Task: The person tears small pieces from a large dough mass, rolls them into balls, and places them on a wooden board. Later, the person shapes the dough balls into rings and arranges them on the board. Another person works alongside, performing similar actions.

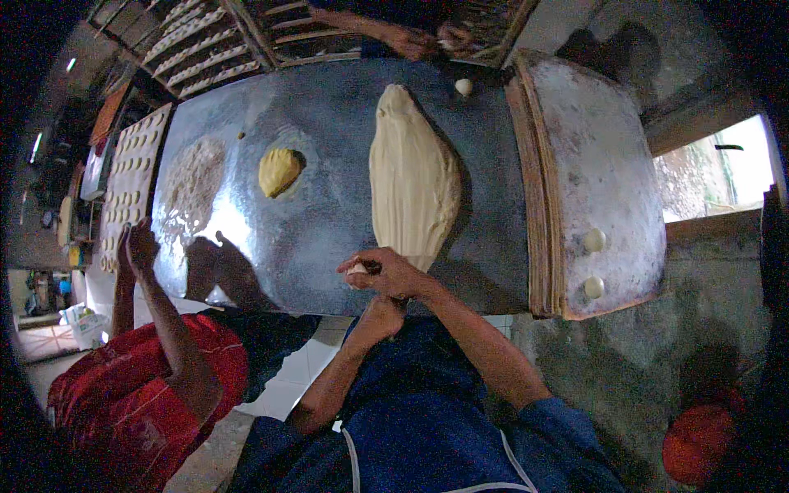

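Pinching one morsel (pixel 357 269) in right hand (pixel 388 274), left hand (pixel 383 319) grip unclear, one dough mass (pixel 411 177), one yellow lump (pixel 279 172)

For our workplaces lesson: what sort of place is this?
Probably a bakery: a large dough mass lies on the worktable, small rounds line the left tray, and a rack holds rows of pale pieces.

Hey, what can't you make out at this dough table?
All in the head view:
Left hand: fingers hidden behind the right hand.
Long dough mass: near end behind the right hand.
Pale lump: partly wrapped by the same hand.
Tiny brown lump: too small to identify.
Far co-worker: cut off by upper edge.
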Demonstrator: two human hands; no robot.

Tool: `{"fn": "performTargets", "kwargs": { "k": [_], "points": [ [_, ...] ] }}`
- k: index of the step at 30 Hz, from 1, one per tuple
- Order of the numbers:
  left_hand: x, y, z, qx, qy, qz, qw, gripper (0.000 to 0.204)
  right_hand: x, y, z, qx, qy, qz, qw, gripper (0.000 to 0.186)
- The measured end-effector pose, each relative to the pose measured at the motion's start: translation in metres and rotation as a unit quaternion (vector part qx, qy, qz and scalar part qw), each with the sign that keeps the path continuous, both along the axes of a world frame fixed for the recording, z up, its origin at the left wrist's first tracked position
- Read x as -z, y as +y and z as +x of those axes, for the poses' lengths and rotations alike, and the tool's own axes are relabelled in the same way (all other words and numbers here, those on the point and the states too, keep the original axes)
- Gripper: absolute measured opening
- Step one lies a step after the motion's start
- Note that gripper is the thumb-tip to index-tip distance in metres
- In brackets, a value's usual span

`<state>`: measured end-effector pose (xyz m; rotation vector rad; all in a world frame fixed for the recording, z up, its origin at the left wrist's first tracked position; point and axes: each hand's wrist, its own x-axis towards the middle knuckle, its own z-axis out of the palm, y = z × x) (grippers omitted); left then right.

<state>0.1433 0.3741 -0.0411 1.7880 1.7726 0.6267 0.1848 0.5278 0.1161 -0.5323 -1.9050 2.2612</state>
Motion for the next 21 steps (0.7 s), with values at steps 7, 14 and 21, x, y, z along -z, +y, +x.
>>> {"fn": "performTargets", "kwargs": {
  "k": [7,14,21],
  "points": [
    [-0.331,0.062,0.009,0.029,-0.101,0.019,0.994,0.018,-0.005,-0.051,0.0,0.284,0.248,-0.012,0.926,0.038],
    [-0.102,-0.022,-0.118,-0.003,0.39,-0.097,0.916,0.03,0.012,0.0,0.19,0.227,-0.287,0.562,0.742,0.041],
    [-0.07,0.076,-0.072,-0.33,0.034,0.14,0.933,0.024,0.087,0.007,0.131,0.274,-0.256,0.616,0.693,0.05]
  ]
}}
